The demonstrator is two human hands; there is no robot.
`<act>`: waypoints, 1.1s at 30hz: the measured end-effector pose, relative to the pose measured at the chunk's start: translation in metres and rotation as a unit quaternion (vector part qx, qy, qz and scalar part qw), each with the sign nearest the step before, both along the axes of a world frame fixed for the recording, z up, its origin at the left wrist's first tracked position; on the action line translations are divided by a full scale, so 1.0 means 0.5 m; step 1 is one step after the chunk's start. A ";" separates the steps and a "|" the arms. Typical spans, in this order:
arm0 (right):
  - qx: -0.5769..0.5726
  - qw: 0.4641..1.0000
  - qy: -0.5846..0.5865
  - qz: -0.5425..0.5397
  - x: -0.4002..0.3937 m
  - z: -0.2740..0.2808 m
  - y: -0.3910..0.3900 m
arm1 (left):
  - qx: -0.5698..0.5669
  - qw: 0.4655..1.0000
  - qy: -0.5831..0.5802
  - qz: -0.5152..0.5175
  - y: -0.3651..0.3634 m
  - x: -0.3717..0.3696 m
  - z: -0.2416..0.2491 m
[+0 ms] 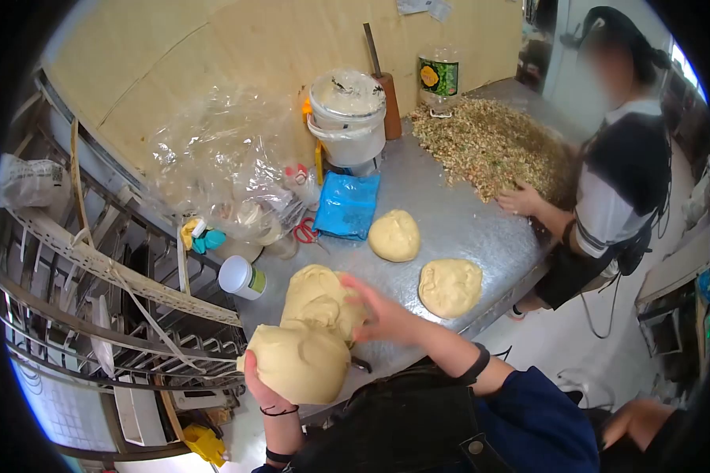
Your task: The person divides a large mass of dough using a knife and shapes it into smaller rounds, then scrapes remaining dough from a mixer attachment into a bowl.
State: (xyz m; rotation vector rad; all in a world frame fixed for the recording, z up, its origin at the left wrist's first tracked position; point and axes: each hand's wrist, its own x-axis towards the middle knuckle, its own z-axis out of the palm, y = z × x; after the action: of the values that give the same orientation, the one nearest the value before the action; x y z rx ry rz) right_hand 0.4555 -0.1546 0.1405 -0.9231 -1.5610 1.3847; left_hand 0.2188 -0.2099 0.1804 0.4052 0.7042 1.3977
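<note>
A smooth lump of pale yellow dough [301, 364] rests in my left hand [265, 386], which cups it from below at the near edge of the metal table. Right behind it, touching or still joined to it, lies a larger dough mass [317, 293] with a folded, torn-looking surface. My right hand [380, 314] is at the right side of that mass, slightly blurred, thumb and fingers apart and holding nothing. Farther right on the table sit two rounded dough balls, a back one [394, 236] and a front one [450, 288].
Chopped filling [489, 146] is heaped at the back right, with a co-worker's hand [521, 199] at its edge. Behind the dough are a blue packet [347, 205], red scissors [305, 230], white buckets [347, 118] and clear plastic bags [221, 162]. A white tub [241, 277] stands left, beside metal racks [134, 276].
</note>
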 end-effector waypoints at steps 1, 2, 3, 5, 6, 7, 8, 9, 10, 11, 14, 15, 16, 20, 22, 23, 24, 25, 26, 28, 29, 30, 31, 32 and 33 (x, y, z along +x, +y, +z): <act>-0.059 0.990 0.087 0.094 -0.021 -0.006 -0.017 | -0.001 1.000 0.000 -0.002 -0.004 0.010 0.013; -0.117 0.960 0.172 0.186 -0.041 -0.009 -0.031 | 0.017 0.999 0.034 -0.018 -0.011 0.023 0.025; -0.117 0.961 0.172 0.185 -0.062 -0.008 -0.041 | 0.036 0.997 0.067 -0.033 -0.017 0.034 0.029; 0.000 0.973 0.152 0.171 -0.091 0.004 -0.053 | 0.033 0.987 0.151 -0.039 -0.023 0.045 0.015; -0.079 0.948 0.230 0.207 -0.084 0.022 -0.054 | 0.042 0.981 0.184 -0.053 -0.024 0.050 0.011; -0.078 0.948 0.230 0.206 -0.080 0.018 -0.048 | 0.052 0.973 0.216 -0.069 -0.022 0.053 0.010; -0.095 0.939 0.249 0.219 -0.074 0.007 -0.039 | 0.031 0.977 0.180 -0.110 -0.011 0.049 0.017; -0.112 0.929 0.268 0.231 -0.069 -0.004 -0.033 | 0.033 0.976 0.180 -0.113 0.000 0.052 0.027; -0.109 0.930 0.268 0.226 -0.069 -0.015 -0.034 | 0.041 0.977 0.124 -0.171 0.013 0.057 0.041; -0.150 0.910 0.308 0.232 -0.075 -0.030 -0.041 | 0.051 0.970 0.067 -0.228 0.024 0.063 0.052; -0.198 0.893 0.343 0.215 -0.081 -0.041 -0.058 | 0.038 0.975 0.105 -0.194 0.049 0.061 0.053; -0.209 0.897 0.338 0.194 -0.082 -0.043 -0.061 | 0.040 0.977 0.129 -0.166 0.061 0.053 0.048; -0.207 0.897 0.340 0.194 -0.081 -0.039 -0.065 | 0.041 0.976 0.132 -0.167 0.078 0.038 0.043; -0.197 0.900 0.368 0.129 -0.080 -0.037 -0.064 | 0.209 0.837 0.494 -0.113 0.139 0.038 0.030; -0.200 0.897 0.373 0.124 -0.081 -0.041 -0.068 | 0.241 0.822 0.509 -0.087 0.154 0.061 -0.004; -0.254 0.869 0.413 0.103 -0.082 -0.036 -0.073 | 0.242 0.821 0.509 -0.088 0.155 0.070 -0.022; -0.306 0.834 0.452 0.081 -0.083 -0.032 -0.075 | 0.210 0.850 0.478 -0.068 0.153 0.080 -0.033; -0.304 0.834 0.453 0.080 -0.082 -0.031 -0.071 | 0.178 0.876 0.446 -0.048 0.153 0.084 -0.038; -0.333 0.807 0.482 0.069 -0.080 -0.031 -0.067 | 0.209 0.829 0.517 -0.038 0.152 0.079 -0.036; -0.363 0.778 0.509 0.060 -0.074 -0.026 -0.064 | 0.190 0.799 0.566 -0.073 0.162 0.044 -0.041; -0.320 0.806 0.498 0.025 -0.068 -0.020 -0.063 | 0.170 0.766 0.611 -0.107 0.162 0.030 -0.044; -0.275 0.830 0.485 -0.011 -0.062 -0.012 -0.062 | 0.170 0.766 0.611 -0.104 0.153 0.032 -0.048; -0.273 0.831 0.485 -0.010 -0.054 -0.003 -0.060 | 0.152 0.899 0.390 -0.129 0.138 0.042 -0.052; -0.183 0.875 0.447 -0.023 -0.046 0.006 -0.058 | 0.125 0.971 0.143 -0.147 0.122 0.053 -0.056; -0.090 0.909 0.405 -0.039 -0.039 0.013 -0.055 | 0.126 0.970 0.142 -0.150 0.098 0.064 -0.061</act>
State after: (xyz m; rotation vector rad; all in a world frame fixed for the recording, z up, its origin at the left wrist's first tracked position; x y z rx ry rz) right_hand 0.4359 -0.1821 0.1472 -0.3966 -0.7642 1.5885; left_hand 0.2508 -0.1607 0.1497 0.8909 0.6646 1.1542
